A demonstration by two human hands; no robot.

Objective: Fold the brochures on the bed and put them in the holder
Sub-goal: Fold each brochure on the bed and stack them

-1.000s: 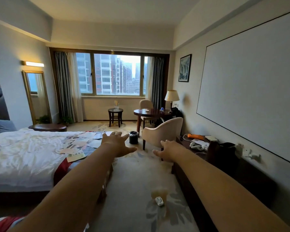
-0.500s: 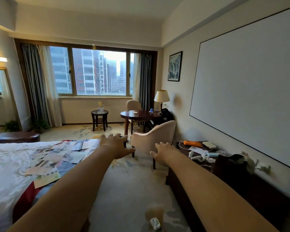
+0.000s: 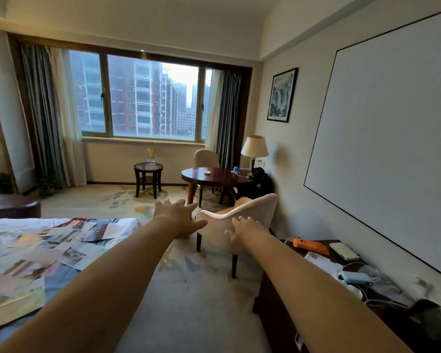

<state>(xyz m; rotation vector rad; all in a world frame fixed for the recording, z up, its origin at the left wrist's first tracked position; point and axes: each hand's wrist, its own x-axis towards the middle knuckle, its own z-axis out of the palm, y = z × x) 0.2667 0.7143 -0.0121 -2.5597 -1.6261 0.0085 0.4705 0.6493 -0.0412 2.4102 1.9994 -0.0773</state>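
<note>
Several unfolded brochures (image 3: 46,250) lie spread over the foot of the bed (image 3: 0,225) at the lower left. A clear holder (image 3: 151,156) with yellowish paper in it stands on the small dark side table (image 3: 148,167) under the window. My left hand (image 3: 178,216) is stretched out in front of me, fingers straight, holding nothing, to the right of the brochures. My right hand (image 3: 247,229) is also held out flat and empty, in front of the beige armchair.
A beige armchair (image 3: 242,220) stands just beyond my hands. A round wooden table (image 3: 214,175), a second chair and a lamp (image 3: 254,147) lie behind it. A dark desk (image 3: 285,309) with cables and devices runs along the right wall. Carpet lies between bed and desk.
The view has moved forward and to the right: the bed and brochures slid to the lower left and the armchair and side table came closer. Both hands stay outstretched and empty.
</note>
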